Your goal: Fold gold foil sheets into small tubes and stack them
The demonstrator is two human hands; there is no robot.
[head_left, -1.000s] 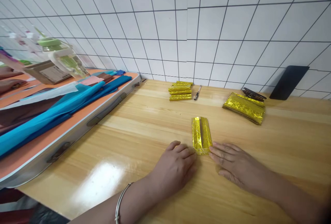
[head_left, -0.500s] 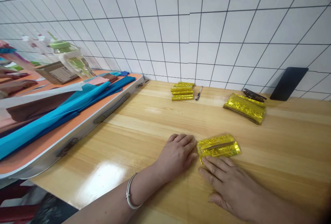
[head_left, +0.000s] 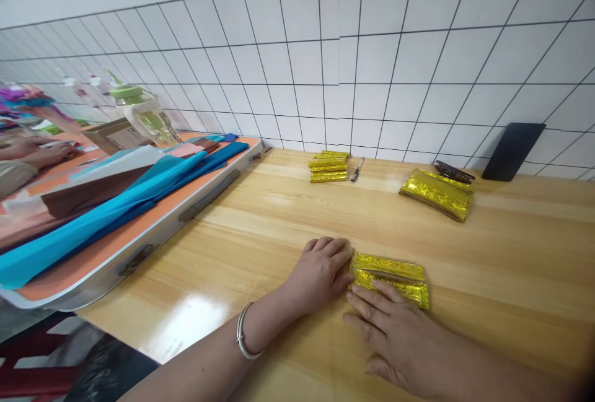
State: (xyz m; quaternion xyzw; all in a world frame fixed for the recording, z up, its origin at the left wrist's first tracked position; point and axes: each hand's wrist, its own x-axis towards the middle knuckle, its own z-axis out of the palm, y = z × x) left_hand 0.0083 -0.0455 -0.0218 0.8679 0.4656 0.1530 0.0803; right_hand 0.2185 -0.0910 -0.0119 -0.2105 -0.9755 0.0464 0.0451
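A sheet of shiny gold foil paper [head_left: 390,266] lies on the wooden table, its long edges folded inward so that a narrow slit of the dull inner side shows along the middle. My left hand [head_left: 323,269] is at its left end, fingers curled down and closed on that edge; the fingertips are partly hidden. Flat on the lower fold rests my right hand [head_left: 390,327], with its fingers stretched out and its thumb apart on the table.
Beyond my hands lie a stack of gold foil sheets [head_left: 437,194], a black hair clip [head_left: 453,172], a pen [head_left: 357,170] and several rolled gold strips [head_left: 328,167]. A dark phone-like slab [head_left: 514,151] leans on the tiled wall. Left, an orange-topped table [head_left: 190,182] holds blue paper [head_left: 121,207] and a co-worker's hands [head_left: 51,153].
The foil paper has turned slightly clockwise, its right end coming nearer to me. My right hand has slid a little to the left over its lower fold. The view has shifted slightly.
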